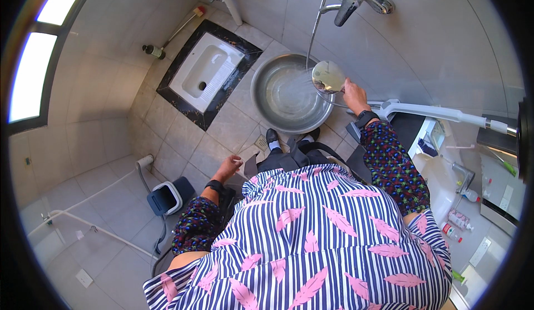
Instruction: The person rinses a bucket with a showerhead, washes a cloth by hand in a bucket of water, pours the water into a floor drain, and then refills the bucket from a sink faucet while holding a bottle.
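On my feed, the right hand (354, 96) has its fingers wrapped round the grip end of the round, mirror-bright chrome shower head (328, 77), over the right side of the wide, round, grey metal basin (260, 103). Its spray (302, 80) runs leftward into the basin, so I judge the step to be rinsing or filling it. To do this well, I would angle the spray further down, sweep the walls, and keep the shiny, flexible metal hose (317, 23) slack. The left hand (228, 168) hangs low, fingers loosely bent; I cannot tell whether it pinches the pale, flat piece (248, 167) beside its fingertips. Inside the basin I see clear, stirred water (289, 103), depth uncertain. The dark plastic bin with a white rim (178, 196) shows only a dark inside, so I cannot read its contents
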A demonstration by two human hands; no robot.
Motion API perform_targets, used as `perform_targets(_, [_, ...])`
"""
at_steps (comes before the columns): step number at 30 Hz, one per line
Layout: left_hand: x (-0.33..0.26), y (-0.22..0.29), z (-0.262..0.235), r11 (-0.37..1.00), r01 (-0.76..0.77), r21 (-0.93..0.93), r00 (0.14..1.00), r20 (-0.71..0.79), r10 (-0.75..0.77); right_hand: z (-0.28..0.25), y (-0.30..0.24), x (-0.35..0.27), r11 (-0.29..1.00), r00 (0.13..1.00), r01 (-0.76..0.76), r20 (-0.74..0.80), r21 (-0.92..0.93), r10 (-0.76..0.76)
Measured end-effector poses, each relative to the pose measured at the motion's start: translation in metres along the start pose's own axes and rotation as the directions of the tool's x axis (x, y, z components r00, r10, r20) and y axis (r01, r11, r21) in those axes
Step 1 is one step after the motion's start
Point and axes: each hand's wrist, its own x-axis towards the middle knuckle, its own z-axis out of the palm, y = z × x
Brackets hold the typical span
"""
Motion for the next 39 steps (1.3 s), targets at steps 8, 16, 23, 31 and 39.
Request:
perform_targets(8, [-0.001, 0.006, -0.004, 1.000, 0.002, -0.002, 1.000, -0.019, -0.002, -0.001, 0.002, -0.003, 0.999, 0.999, -0.031, 0.025, -0.039, 0.031])
perform_targets(16, [-0.017, 0.012, -0.003, 0.999, 0.046, 0.017, 0.999, -0.006, -0.046, 0.000, 0.003, -0.004, 0.999, 0.999, -0.034, -0.014, -0.033, 0.033])
perform_targets(23, [-0.016, 0.009, -0.004, 1.000, 0.006, 0.024, 1.000, -0.022, -0.006, -0.007, 0.000, -0.012, 0.999, 1.000, -0.026, 0.016, -0.026, 0.027])
perform_targets(31, [-0.004, 0.002, -0.002, 0.999, 0.044, -0.007, 0.998, -0.046, -0.045, -0.005, -0.001, -0.003, 0.998, 0.998, -0.058, 0.014, 0.002, 0.058])
perform_targets(39, [0.000, 0.001, -0.008, 0.999, 0.040, -0.005, 0.999, -0.028, -0.040, -0.006, -0.002, -0.004, 0.998, 0.998, -0.060, 0.031, -0.011, 0.060])
